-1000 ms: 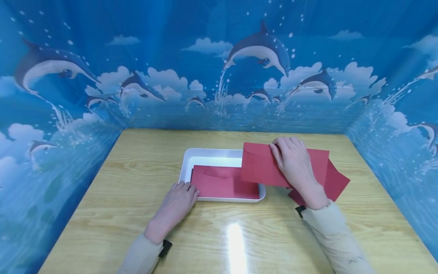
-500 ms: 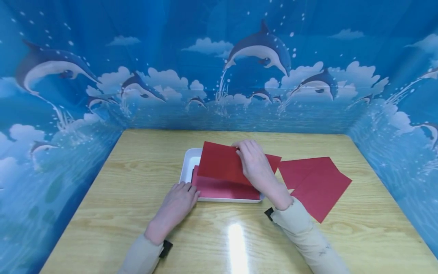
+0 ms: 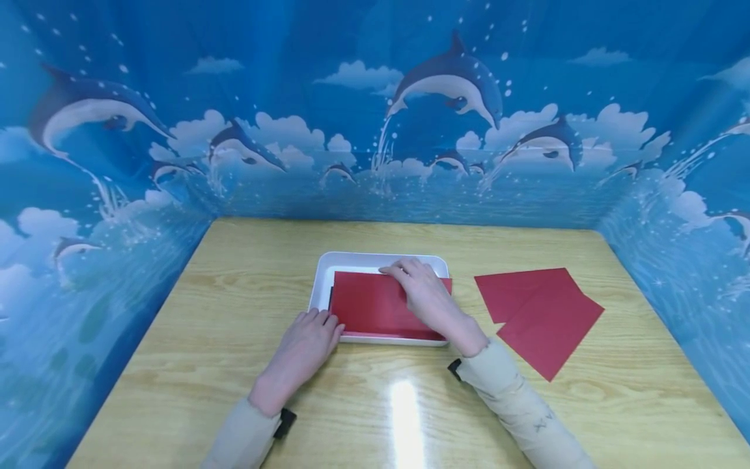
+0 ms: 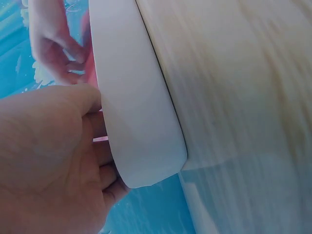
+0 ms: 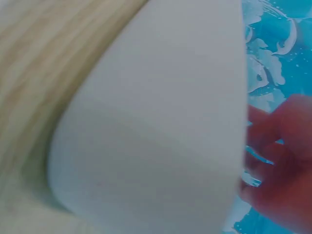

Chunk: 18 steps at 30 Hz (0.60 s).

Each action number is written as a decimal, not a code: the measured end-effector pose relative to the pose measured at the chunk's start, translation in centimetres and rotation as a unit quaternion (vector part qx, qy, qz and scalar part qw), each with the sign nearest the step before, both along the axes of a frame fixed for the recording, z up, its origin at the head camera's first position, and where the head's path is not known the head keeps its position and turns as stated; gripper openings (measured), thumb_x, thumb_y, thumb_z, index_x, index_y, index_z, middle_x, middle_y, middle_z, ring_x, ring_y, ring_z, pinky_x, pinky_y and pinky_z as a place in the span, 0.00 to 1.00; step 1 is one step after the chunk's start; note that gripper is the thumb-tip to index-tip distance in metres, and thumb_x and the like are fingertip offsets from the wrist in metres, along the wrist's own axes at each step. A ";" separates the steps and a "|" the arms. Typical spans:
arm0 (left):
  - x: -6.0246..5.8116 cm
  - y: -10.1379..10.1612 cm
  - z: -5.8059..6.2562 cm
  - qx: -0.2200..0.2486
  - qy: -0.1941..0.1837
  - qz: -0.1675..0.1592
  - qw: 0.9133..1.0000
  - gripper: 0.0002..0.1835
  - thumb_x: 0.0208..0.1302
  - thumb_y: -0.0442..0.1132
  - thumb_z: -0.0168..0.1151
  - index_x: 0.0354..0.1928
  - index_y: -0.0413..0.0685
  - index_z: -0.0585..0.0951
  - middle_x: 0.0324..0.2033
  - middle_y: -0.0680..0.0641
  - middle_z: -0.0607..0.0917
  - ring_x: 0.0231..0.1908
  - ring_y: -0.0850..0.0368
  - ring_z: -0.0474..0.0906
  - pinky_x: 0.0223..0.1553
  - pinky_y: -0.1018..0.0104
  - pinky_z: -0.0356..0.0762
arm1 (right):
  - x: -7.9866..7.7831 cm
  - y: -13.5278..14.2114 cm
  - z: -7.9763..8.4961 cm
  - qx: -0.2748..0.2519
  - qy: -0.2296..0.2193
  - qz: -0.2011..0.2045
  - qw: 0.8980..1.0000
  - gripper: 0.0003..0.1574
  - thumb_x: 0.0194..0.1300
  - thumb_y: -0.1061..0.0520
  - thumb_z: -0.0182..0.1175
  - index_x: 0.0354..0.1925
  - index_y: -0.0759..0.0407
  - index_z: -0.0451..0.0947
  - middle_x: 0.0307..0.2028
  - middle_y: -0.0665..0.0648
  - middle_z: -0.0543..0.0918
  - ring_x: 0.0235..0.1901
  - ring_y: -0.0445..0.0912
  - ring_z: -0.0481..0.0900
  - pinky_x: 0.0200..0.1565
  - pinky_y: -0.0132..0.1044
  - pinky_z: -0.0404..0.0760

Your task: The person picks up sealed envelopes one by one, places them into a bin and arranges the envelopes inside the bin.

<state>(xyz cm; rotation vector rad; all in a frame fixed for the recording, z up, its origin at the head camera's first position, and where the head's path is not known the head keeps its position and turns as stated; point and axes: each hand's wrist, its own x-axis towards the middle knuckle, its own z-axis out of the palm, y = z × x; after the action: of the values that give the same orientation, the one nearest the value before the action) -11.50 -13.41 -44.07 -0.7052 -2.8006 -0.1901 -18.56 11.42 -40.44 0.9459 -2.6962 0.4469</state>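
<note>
A white tray (image 3: 321, 280) sits mid-table, and in it lie flat red envelopes. My left hand (image 3: 307, 339) grips the tray's near left corner; in the left wrist view its fingers curl at the end of the white wall. With its fingers at the far edge, my right hand (image 3: 424, 293) holds the top red envelope (image 3: 369, 303) over the others in the tray. That envelope's far right corner overlaps the tray's right rim. The right wrist view shows the right hand's bent fingers (image 5: 265, 146) beyond the tray wall, blurred, with the envelope hidden.
To the right of the tray, two red envelopes (image 3: 551, 335) overlap at an angle on the wooden table (image 3: 258, 260). A blue dolphin-print curtain (image 3: 375, 189) surrounds the table's back and sides.
My right hand has carried the red envelope leftward from the right-hand pile and lowered it into the tray. Two envelopes stay on the table. My left hand keeps its place at the tray corner.
</note>
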 end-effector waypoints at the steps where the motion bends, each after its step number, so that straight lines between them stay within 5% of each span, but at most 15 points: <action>1: 0.0 0.0 0.0 0.001 0.004 -0.001 1.000 0.10 0.71 0.43 0.63 0.35 0.44 0.81 0.31 0.47 0.82 0.32 0.51 0.73 0.35 0.60 0.72 | -0.1 0.1 -0.2 0.007 -0.005 -0.001 1.000 0.32 0.61 0.73 0.64 0.62 0.56 0.78 0.54 0.57 0.81 0.56 0.53 0.77 0.56 0.49 0.78; 9: 0.0 0.0 0.1 0.007 0.009 -0.001 1.000 0.12 0.73 0.43 0.61 0.31 0.44 0.79 0.29 0.48 0.81 0.31 0.50 0.72 0.35 0.59 0.72 | -0.2 1.0 -1.1 0.014 -0.048 -0.008 0.999 0.23 0.70 0.68 0.58 0.61 0.59 0.79 0.56 0.58 0.84 0.55 0.52 0.83 0.58 0.48 0.79; 18: 0.1 0.0 0.3 0.007 -0.004 0.002 1.000 0.13 0.74 0.42 0.59 0.31 0.44 0.79 0.29 0.47 0.80 0.30 0.51 0.70 0.35 0.59 0.71 | 0.1 5.9 0.0 -0.049 0.014 -0.005 0.999 0.14 0.62 0.66 0.70 0.47 0.59 0.85 0.43 0.56 0.88 0.45 0.53 0.84 0.48 0.49 0.82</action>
<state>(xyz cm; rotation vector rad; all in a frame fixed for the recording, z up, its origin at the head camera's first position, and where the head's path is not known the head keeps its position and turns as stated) -11.40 -13.37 -43.81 -0.6979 -2.8058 -0.2125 -18.41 17.35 -40.44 0.9054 -2.6269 0.5530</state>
